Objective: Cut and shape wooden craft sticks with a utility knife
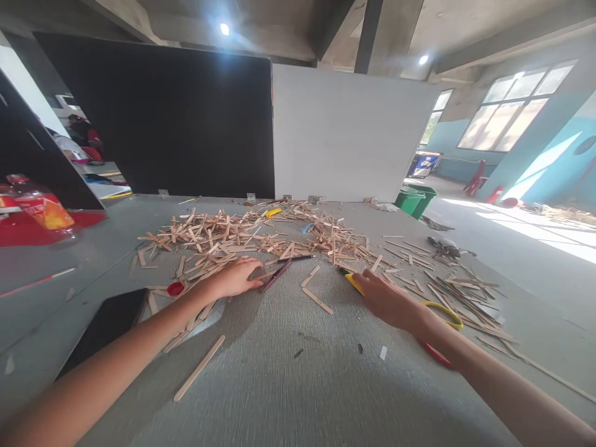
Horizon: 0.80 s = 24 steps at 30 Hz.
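Observation:
My left hand [236, 277] rests at the near edge of a heap of flat wooden craft sticks [218, 233], fingers apart and holding nothing I can see. By its fingertips lies a dark red pen [275, 275], with a black pen [298, 258] just beyond. My right hand [384, 298] is closed on a yellow utility knife [352, 281], its dark tip pointing away to the left. Between the hands, craft sticks [317, 299] form a bent, angled shape. One loose craft stick [199, 369] lies nearer to me.
Yellow-handled scissors [444, 313] lie partly under my right forearm. A dark flat device [105, 329] and a red bottle cap [176, 288] sit at left. Bottles [44, 208] stand farther left. Thin wood strips [465, 298] litter the right side. Black and white panels [344, 133] close off the back.

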Each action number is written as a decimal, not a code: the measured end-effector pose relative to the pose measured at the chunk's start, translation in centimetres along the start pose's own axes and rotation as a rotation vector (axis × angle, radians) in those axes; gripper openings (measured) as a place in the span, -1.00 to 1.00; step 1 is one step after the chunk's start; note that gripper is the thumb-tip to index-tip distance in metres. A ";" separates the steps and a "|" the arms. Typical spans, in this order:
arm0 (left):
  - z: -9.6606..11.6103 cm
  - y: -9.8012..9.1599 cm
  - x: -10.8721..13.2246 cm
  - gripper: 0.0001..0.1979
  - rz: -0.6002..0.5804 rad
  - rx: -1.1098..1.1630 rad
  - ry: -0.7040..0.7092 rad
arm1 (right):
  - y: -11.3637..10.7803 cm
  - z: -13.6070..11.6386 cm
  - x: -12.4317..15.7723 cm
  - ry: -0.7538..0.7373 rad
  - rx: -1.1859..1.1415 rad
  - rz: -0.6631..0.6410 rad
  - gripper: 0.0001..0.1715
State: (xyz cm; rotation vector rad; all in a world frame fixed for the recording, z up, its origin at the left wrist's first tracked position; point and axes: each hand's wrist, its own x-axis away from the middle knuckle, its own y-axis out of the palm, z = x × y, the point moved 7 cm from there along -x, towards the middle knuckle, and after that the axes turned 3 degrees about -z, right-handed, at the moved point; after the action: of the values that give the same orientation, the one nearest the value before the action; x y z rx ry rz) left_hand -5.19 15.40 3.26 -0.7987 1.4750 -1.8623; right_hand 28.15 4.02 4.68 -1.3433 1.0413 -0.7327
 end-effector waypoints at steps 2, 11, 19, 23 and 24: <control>0.0 0.0 0.0 -0.63 0.000 -0.001 0.000 | -0.6 -0.8 -0.2 -0.006 -0.040 0.034 -0.69; 0.1 -0.2 0.0 -0.64 -0.002 0.000 -0.017 | -9.4 0.3 0.0 0.295 -0.233 0.455 -0.80; -0.4 0.2 -0.3 -0.63 0.003 -0.024 -0.030 | -14.8 11.8 4.4 0.739 -0.682 0.951 -0.69; -0.5 0.3 -0.4 -0.63 0.010 -0.050 -0.027 | -13.4 17.2 5.7 0.841 -0.689 0.833 -0.85; -0.4 0.3 -0.4 -0.63 0.014 -0.056 -0.027 | -12.6 18.3 5.8 0.852 -0.663 0.757 -0.84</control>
State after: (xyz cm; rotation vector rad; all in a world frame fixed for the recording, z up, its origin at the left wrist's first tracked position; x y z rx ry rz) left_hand -5.23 15.94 2.88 -0.8343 1.5177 -1.8006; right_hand 48.83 4.74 14.66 -0.9904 2.4612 -0.3564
